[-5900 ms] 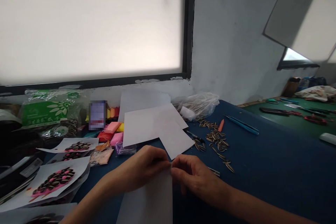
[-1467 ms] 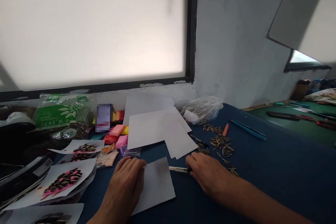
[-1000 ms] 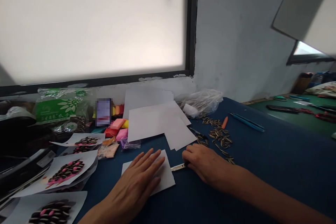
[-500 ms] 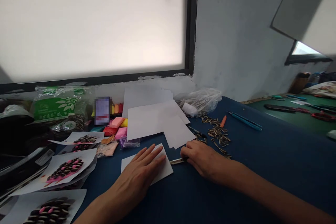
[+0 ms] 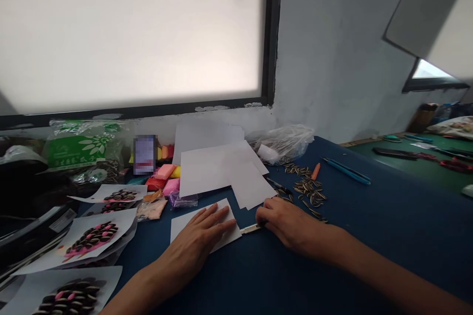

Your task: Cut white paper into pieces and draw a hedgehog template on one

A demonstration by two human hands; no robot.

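Note:
My left hand (image 5: 205,234) lies with fingers spread over a small white sheet of paper (image 5: 183,224), pressing it to the blue table. To its right, my right hand (image 5: 286,224) is closed around what looks like a utility knife (image 5: 251,229). A slim, pale blade-like strip sticks out leftward from the fingers, its tip at or beside the sheet's right corner. The handle is hidden inside my right hand. Larger white sheets (image 5: 207,170) lie just beyond both hands.
Sunflower seeds (image 5: 308,189), an orange stick (image 5: 315,171) and blue tweezers (image 5: 347,171) lie right. Colourful clay packs (image 5: 164,172) stand behind on the left. Sheets with seed pictures (image 5: 92,238) line the left side. A clear plastic bag (image 5: 286,140) rests against the wall.
The small sheet has turned slightly, its right corner shifting up and away under my left hand. The strip in my right hand looks brighter and slightly tilted differently. Both hands keep nearly the same place.

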